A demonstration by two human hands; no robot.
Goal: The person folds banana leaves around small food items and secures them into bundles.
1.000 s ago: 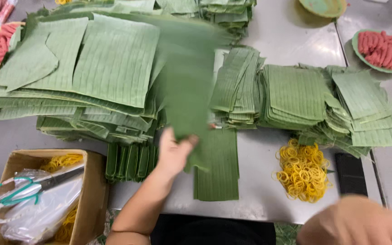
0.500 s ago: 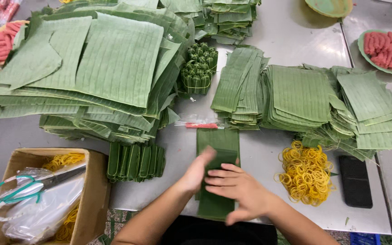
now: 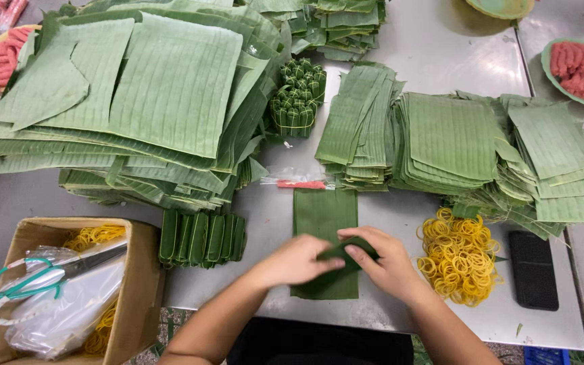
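The leaf strip (image 3: 324,233) lies flat on the tabletop (image 3: 434,40) directly before you, its long axis running away from you, near end at the table edge. Your two hands meet over its near half. Your left hand (image 3: 292,260) rests palm down on the strip, fingers pressed together and pointing right. Your right hand (image 3: 386,260) has its fingers pinching a folded part of the leaf at the strip's right side, about mid-length; this hand has the firmer hold. The strip's far half lies bare beyond both hands. Just past its far end lies a small clear packet with a red piece (image 3: 297,180). To the right, near your right hand, sits a heap of yellow rubber bands (image 3: 457,253), a black phone (image 3: 532,269) beyond it. To the left stands a row of folded leaf bundles (image 3: 201,236), then a cardboard box (image 3: 140,290) holding scissors (image 3: 49,274). Large stacks of cut leaves (image 3: 170,94) fill the far tabletop.
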